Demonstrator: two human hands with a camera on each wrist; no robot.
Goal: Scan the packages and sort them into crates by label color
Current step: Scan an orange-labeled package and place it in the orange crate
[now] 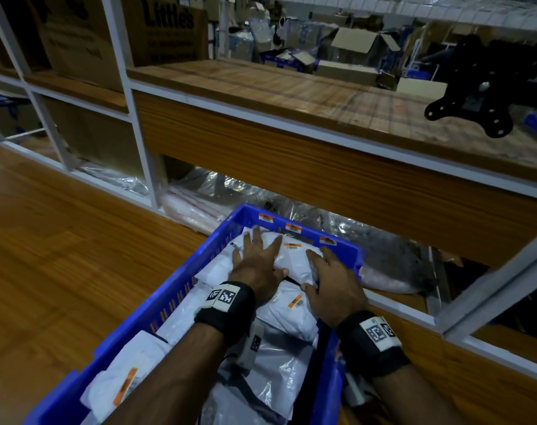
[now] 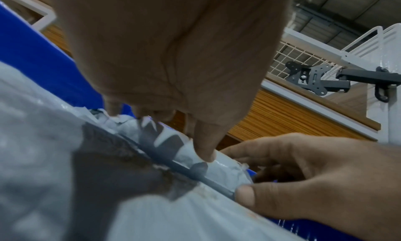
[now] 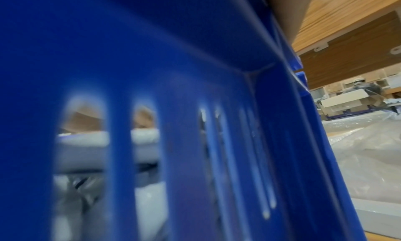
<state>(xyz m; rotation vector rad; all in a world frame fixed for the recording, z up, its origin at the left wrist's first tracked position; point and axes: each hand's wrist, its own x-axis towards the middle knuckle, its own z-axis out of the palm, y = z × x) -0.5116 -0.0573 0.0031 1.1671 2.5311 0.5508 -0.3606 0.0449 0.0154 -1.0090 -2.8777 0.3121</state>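
Evidently settling a sorted white package [image 1: 294, 259] at lower centre, inside the orange-tagged blue crate [image 1: 181, 289], the left hand [image 1: 258, 265] presses it flat-fingered while the right hand [image 1: 331, 286] pinches its edge.

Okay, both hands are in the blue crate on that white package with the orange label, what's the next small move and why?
Probably release and withdraw both hands. The white package already lies on the pile in the blue crate, whose far wall carries orange stickers like its label. The left hand rests flat; the right hand grips its edge.
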